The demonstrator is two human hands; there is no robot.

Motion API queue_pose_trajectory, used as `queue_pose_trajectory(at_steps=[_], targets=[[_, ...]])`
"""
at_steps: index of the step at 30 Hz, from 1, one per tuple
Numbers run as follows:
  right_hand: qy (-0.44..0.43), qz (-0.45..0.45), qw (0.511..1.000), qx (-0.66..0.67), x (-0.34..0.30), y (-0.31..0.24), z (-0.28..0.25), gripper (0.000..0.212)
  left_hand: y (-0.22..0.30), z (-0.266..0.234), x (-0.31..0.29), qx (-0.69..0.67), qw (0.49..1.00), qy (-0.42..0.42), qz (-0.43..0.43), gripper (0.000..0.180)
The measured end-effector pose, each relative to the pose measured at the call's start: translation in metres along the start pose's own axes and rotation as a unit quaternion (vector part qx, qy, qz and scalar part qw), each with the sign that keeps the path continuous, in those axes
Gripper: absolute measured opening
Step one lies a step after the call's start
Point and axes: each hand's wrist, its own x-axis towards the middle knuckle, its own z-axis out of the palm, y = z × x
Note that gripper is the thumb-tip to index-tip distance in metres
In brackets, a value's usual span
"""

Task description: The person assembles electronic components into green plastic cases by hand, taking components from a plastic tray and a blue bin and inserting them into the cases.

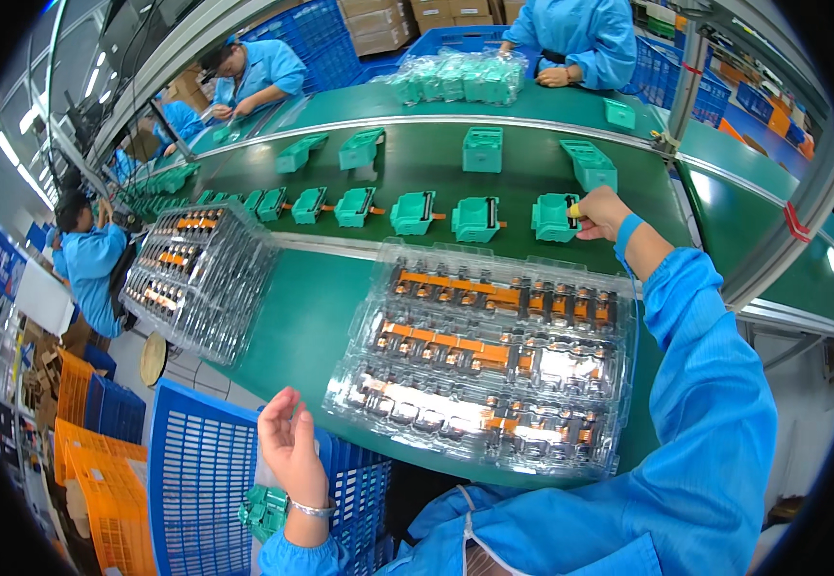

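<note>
Presently we see our right hand at the right edge of a green housing, thumb and forefinger drawn together; a small yellow spot shows at the fingertips, and we cannot tell what they are clamped on. The housing sits at the right end of the near row on a dark green belt. Its hollow side faces up; its outline looks nearly square, so we cannot fix a long axis, but a dark strip along its right side runs away from us.

Our left hand hangs above a blue basket, palm bare, fingers loosely curled and apart from the thumb. A green part shows just beside that wrist.

Leftward along the belt, we note neighbouring housings with orange tabs pointing right; beyond them lies a sparser row of green pieces.

Nearer us, the green tabletop carries a clear tray, its rows of dark-and-orange parts running left to right, and a taller tray stack.

Outward, we record orange crates at lower left, co-workers across the line, bagged green parts and cartons.
</note>
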Motion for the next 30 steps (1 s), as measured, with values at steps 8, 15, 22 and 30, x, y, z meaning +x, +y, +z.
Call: queue_pose_trajectory(at_steps=[8, 15, 22, 30], targets=[[-0.020, 0.040, 0.999, 0.002, 0.038, 0.017, 0.023, 0.017, -0.013, 0.002, 0.001, 0.017, 0.994, -0.069, -0.085, 0.039], [-0.040, 0.039, 0.998, 0.016, 0.037, 0.021, 0.026, 0.022, -0.014, 0.006, 0.001, 0.190, 0.971, -0.147, -0.017, 0.044], [0.004, -0.039, 0.995, -0.088, -0.029, -0.007, -0.014, 0.050, -0.029, 0.011, 0.036, 0.243, 0.934, -0.257, -0.055, 0.051], [0.072, -0.288, 0.949, -0.108, -0.257, 0.103, -0.060, 0.057, -0.030, 0.010, 0.080, 0.337, 0.857, -0.383, -0.066, 0.033]])
